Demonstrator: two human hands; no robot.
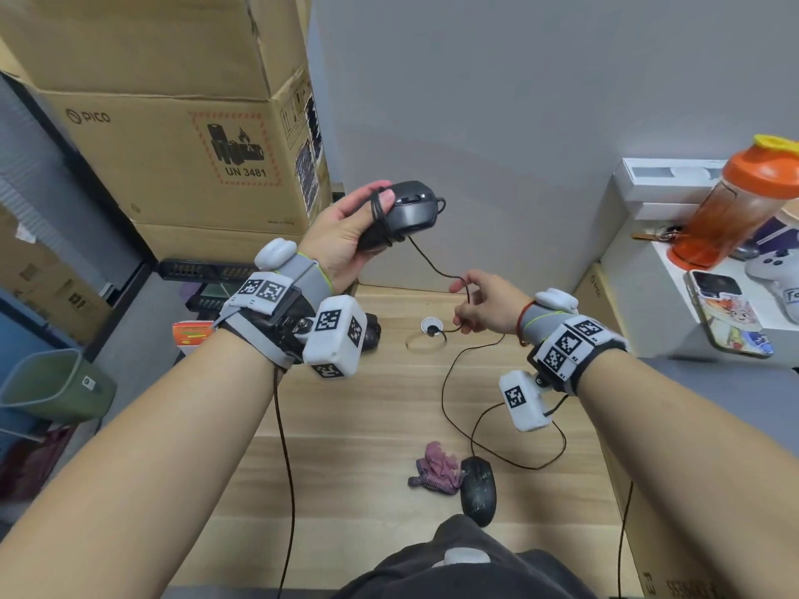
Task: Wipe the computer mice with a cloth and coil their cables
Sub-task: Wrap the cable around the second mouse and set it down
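Holding one of two mice, one cloth.

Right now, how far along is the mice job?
Partly done. Done: a few cable turns already wrap the raised mouse. In hand: left hand grips it while right hand pinches its cable, much of it loose on the desk. Left: the second mouse beside the cloth.
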